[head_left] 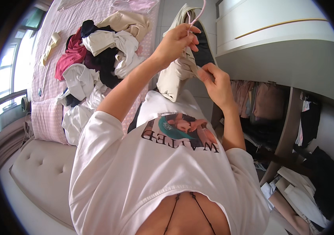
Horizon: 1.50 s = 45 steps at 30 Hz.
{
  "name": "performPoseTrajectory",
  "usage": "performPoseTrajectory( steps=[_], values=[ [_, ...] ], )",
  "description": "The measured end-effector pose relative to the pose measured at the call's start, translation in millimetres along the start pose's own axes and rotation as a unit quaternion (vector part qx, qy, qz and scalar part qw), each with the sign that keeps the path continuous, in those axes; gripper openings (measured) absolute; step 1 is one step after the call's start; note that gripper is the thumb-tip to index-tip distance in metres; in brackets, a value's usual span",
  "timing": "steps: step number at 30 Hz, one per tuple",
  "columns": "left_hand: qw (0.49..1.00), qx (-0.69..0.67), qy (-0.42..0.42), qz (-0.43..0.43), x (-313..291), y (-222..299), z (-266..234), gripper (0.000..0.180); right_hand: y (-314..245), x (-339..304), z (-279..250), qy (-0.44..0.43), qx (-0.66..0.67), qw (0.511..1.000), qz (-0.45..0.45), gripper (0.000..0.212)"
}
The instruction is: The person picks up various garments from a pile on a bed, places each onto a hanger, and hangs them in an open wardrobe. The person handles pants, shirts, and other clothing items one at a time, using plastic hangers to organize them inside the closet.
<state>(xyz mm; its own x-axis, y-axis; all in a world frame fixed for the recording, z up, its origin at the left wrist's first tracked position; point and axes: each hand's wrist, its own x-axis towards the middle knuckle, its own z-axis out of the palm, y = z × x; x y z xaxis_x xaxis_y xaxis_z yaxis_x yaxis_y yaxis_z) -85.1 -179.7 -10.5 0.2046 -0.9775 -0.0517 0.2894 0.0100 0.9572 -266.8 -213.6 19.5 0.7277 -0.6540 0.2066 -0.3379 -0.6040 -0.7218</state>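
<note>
In front of my chest hangs a beige garment [174, 80] on a pale pink hanger [201, 13], whose hook rises above my fingers. My left hand [178, 44] is closed around the hanger's neck at the top of the cloth. Lower and to the right, my right hand [215, 83] pinches the garment's edge between thumb and fingers. A dark panel shows behind the beige cloth; whether it belongs to the garment is unclear. Most of the hanger's body is hidden by the fabric and my left hand.
Left of me, a bed with pink patterned bedding [43, 92] bears a heap of clothes [96, 55]. Its padded headboard [41, 168] lies nearer. On the right stands an open wardrobe [286, 125] with hanging garments [267, 100] and a pile of clothes [300, 196] below.
</note>
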Motion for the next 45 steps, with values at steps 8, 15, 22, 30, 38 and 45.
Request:
performPoseTrajectory(
  steps=[8,15,22,30,38,45],
  values=[
    [0.964,0.188,0.081,0.168,-5.2,-14.7,51.6,0.024,-6.3,53.1,-11.8,0.096,0.307,0.940,0.115,0.034],
    [0.982,0.028,0.087,0.166,-6.4,-1.4,85.5,0.023,-15.1,52.9,-40.7,0.030,0.355,0.920,0.161,0.029],
    [0.972,0.104,0.006,0.209,-18.6,5.6,93.8,0.037,-16.3,49.8,-47.5,0.077,0.332,0.921,0.188,0.035],
    [0.974,0.025,0.175,0.141,-30.0,-33.3,48.0,0.017,-52.5,43.2,-94.5,0.067,0.329,0.921,0.198,0.034],
    [0.967,-0.070,0.123,-0.214,49.1,-200.2,-21.2,0.023,-114.5,34.3,-145.2,0.088,0.237,0.951,0.177,0.046],
    [0.876,-0.358,-0.116,-0.301,34.4,-103.3,-15.0,0.049,-127.4,16.0,-174.3,0.125,0.171,0.963,0.168,0.045]
  ],
)
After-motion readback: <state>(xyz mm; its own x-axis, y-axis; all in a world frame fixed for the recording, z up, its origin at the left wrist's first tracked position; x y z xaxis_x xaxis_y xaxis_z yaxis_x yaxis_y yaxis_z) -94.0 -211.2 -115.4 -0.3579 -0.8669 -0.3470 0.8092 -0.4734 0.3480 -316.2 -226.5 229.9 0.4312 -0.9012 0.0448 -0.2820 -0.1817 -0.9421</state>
